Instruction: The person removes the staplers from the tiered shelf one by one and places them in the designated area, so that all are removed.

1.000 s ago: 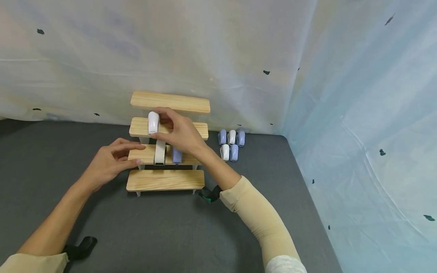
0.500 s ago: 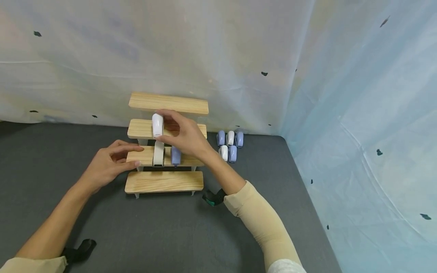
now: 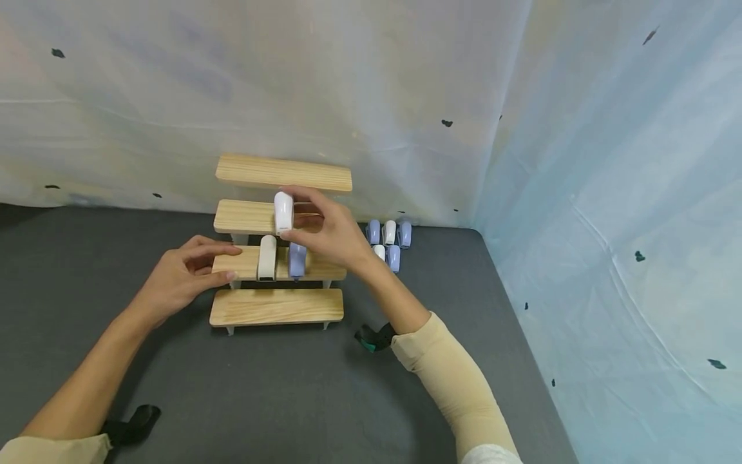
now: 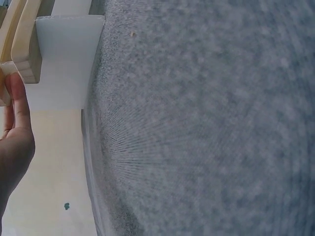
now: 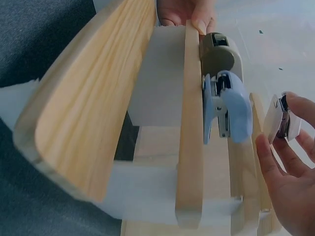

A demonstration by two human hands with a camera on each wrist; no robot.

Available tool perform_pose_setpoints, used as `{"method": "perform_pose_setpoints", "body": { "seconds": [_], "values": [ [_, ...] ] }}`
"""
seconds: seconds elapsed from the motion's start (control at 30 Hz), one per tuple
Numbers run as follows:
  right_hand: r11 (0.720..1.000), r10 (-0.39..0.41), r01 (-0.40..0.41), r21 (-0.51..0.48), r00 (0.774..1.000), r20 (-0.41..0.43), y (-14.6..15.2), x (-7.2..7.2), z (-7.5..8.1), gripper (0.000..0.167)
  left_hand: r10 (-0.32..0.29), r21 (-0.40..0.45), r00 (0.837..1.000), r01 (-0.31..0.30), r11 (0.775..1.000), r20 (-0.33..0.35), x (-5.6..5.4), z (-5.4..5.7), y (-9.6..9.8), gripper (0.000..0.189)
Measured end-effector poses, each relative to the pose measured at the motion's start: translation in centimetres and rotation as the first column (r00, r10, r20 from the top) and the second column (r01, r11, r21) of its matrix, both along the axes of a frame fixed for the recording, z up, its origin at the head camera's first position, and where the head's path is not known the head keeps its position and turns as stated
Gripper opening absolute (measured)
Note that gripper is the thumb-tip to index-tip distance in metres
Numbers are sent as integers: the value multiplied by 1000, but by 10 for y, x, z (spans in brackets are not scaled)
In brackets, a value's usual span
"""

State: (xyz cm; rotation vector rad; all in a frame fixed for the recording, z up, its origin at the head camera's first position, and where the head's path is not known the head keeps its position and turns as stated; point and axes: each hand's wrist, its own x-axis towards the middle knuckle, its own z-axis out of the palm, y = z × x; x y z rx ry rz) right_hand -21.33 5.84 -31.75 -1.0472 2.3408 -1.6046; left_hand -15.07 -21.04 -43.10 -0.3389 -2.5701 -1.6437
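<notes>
here's the tabletop (image 3: 290, 386), wooden rack (image 3: 276, 306) near its back edge | left hand (image 3: 176, 281): fingers gripping the second tier (image 3: 246, 263) up, left end | right hand (image 3: 332, 233): fingers pinching a white stapler (image 3: 283, 212) at the third tier (image 3: 243, 216), between its ends

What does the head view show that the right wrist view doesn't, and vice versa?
Only the head view: five staplers on the dark mat, both sleeves.

Only the right wrist view: metal workings of the blue stapler.

Both: the left hand gripping the wooden rack, the right hand holding a white stapler, and the blue stapler and a beige stapler racked.
</notes>
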Motion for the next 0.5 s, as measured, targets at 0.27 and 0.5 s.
{"method": "perform_pose_setpoints", "body": {
  "seconds": [0.27,0.5],
  "values": [
    [993,30,-27,-111,999,20,13,3,1,62,18,-18,1000,-18,1000,-8,1,-1,-2,39],
    [990,27,-23,-142,999,22,25,2,-2,61,20,-14,1000,-20,1000,0,1,0,-2,39]
  ]
}}
